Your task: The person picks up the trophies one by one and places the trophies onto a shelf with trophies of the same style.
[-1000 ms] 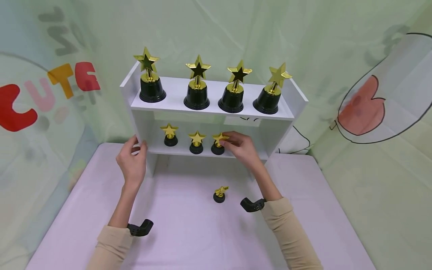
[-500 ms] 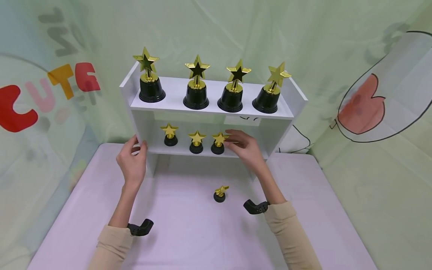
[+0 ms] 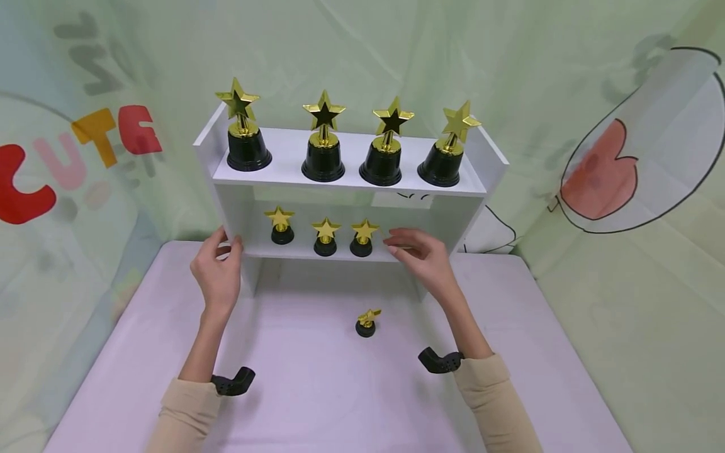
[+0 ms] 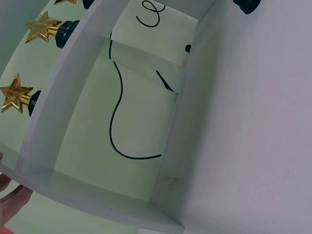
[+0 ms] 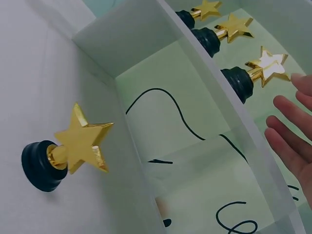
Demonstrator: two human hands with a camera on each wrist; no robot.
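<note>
My left hand (image 3: 218, 267) holds the left side panel of a white two-tier shelf (image 3: 368, 182), with fingers at its edge in the left wrist view. My right hand (image 3: 421, 255) is relaxed and holds nothing, just right of a small gold star trophy (image 3: 362, 238) on the lower tier. In the right wrist view its fingertips (image 5: 278, 100) are near that trophy's star (image 5: 270, 67). Two more small trophies, a middle one (image 3: 325, 236) and a left one (image 3: 280, 225), stand to its left. Another small trophy (image 3: 367, 323) stands on the table before the shelf, its star turned sideways.
Several larger star trophies with black bases line the upper tier, among them a left one (image 3: 246, 135) and a right one (image 3: 447, 148). A pale cloth covers the table (image 3: 317, 390). Behind hangs a green printed curtain (image 3: 368, 50).
My right hand has let go of the rightmost small trophy on the lower tier and drawn back to the right. My left hand stays at the side panel.
</note>
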